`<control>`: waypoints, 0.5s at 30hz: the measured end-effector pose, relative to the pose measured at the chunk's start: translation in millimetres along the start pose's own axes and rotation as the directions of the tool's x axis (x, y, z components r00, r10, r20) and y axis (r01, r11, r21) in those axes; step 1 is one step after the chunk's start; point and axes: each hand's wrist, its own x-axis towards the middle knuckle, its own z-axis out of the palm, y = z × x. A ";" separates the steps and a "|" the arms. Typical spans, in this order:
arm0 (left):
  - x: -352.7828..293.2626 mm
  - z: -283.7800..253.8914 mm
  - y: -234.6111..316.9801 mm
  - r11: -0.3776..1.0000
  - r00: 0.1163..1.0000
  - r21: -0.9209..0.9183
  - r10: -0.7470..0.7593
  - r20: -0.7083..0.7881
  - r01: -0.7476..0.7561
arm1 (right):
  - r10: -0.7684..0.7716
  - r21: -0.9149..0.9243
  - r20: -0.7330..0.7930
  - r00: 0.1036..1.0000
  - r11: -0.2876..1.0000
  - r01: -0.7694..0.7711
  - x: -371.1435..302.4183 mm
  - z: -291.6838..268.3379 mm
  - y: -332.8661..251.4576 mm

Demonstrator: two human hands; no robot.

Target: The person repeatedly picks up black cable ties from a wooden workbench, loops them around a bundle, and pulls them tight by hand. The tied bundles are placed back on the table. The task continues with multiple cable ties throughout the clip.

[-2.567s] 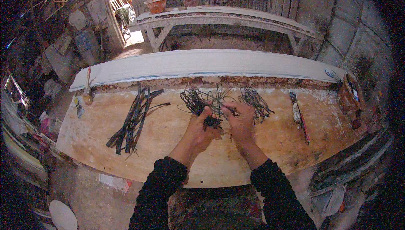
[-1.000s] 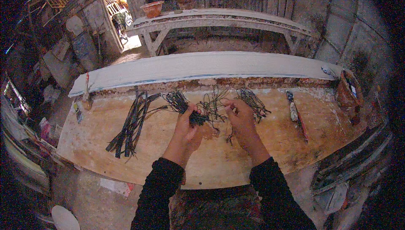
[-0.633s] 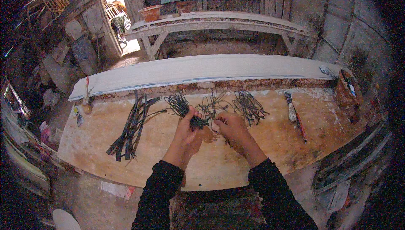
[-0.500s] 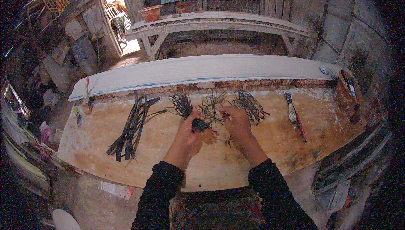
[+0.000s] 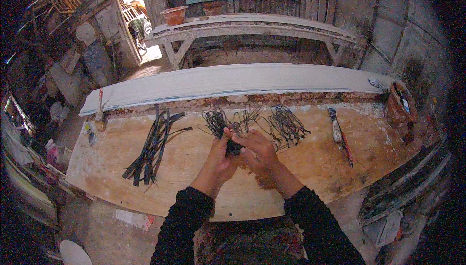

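A looped bundle of thin black cord [image 5: 216,119] is gripped in my left hand [image 5: 219,156], above the middle of the wooden board [image 5: 184,187]. My right hand [image 5: 262,153] is closed against the same bundle from the right, its fingers meeting the left thumb. What the right fingers pinch is partly hidden. Just beyond my hands lies a loose tangle of black cord [image 5: 246,115]. To its right rests another bundle of black cord [image 5: 287,123]. Several flat black strips [image 5: 151,148] lie crossed on the left of the board.
On the right lie a knife-like tool [image 5: 335,128] and a red pen-like stick [image 5: 346,147]. A brown container [image 5: 400,104] stands at the far right corner. Behind the board runs a long white slab [image 5: 233,80]. A bench with an orange pot [image 5: 174,16] stands farther back.
My right hand has moved left and come up against the bundle in my left hand. The bundle has shifted slightly to the right.
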 end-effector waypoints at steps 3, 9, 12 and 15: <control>5.7 -14.7 -3.7 0.990 0.995 -0.099 -0.098 0.024 0.100 | 0.046 0.020 0.035 0.998 0.999 -0.047 3.0 0.9 -11.9; -13.1 7.2 -5.5 0.995 0.990 -0.098 -0.016 0.139 0.030 | 0.137 0.081 0.029 0.990 0.987 -0.139 -0.1 4.3 -12.9; -4.4 0.9 -1.2 0.995 0.993 0.062 -0.083 0.080 0.078 | 0.141 0.037 0.109 0.984 0.989 -0.146 3.9 2.5 -11.5; -5.3 6.0 -2.4 0.996 0.998 0.077 -0.057 0.041 0.054 | 0.168 -0.023 0.224 0.960 0.986 -0.167 4.5 3.3 -7.6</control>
